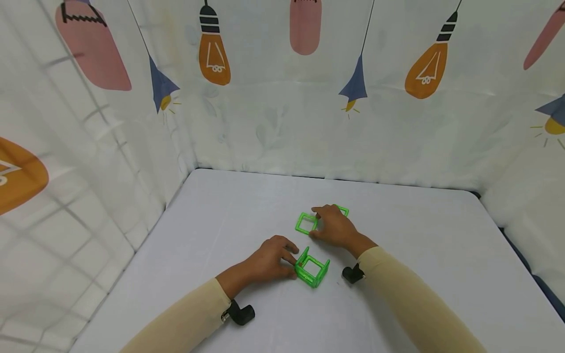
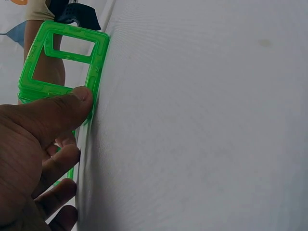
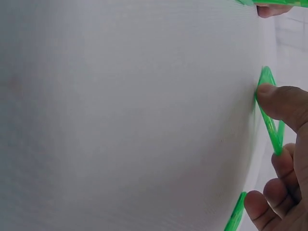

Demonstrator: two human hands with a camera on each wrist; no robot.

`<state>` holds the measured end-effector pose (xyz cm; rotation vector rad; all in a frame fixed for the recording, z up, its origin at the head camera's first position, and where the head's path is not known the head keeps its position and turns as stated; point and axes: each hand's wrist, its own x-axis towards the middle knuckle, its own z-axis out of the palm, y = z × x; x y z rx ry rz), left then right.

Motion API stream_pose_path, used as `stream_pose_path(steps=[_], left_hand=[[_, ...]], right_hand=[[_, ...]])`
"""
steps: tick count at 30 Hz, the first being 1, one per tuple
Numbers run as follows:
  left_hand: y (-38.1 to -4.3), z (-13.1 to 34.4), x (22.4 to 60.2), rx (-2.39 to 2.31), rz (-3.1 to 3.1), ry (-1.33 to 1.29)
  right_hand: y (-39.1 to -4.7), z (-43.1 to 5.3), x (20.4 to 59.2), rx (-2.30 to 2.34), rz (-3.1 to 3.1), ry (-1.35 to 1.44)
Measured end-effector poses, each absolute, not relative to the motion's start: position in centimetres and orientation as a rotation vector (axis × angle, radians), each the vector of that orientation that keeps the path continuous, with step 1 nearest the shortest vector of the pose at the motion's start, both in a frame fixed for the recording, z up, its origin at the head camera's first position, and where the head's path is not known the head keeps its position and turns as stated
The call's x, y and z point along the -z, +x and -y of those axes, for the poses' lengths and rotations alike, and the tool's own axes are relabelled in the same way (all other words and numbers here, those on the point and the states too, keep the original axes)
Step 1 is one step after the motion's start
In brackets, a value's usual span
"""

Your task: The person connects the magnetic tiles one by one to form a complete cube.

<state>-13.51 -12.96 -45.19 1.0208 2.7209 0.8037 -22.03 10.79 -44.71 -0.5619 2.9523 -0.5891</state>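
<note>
My left hand (image 1: 273, 260) holds the left side of an open box of green magnetic tiles (image 1: 312, 282), square see-through frames joined at their edges. In the left wrist view its thumb presses on the tile frame (image 2: 98, 62), with the other fingers partly hidden behind. Farther back, my right hand (image 1: 336, 228) pinches a single green square tile (image 1: 299, 220) between thumb and fingers. The right wrist view shows this tile (image 3: 267, 77) tilted, its lower edge near the fingertips. Another green tile (image 1: 346, 212) lies just beyond the right hand, partly covered by it.
Everything lies on a white-covered table (image 1: 247, 211). A patterned white curtain (image 1: 273, 122) hangs along the back and sides. Black wrist-worn devices show below the left wrist (image 1: 242, 314) and the right wrist (image 1: 352, 274).
</note>
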Motion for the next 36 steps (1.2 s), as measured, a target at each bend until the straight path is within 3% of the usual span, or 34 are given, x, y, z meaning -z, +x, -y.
stream_pose_path(steps=[16, 36], left_hand=[[-13.4, 13.0, 45.3, -0.831, -2.713, 1.051], [-13.3, 13.0, 45.3, -0.827, -2.731, 1.048]], right_hand=[[-21.5, -11.7, 43.8, 0.602, -2.938, -0.504], [-20.2, -13.2, 43.8, 0.683, -3.020, -0.631]])
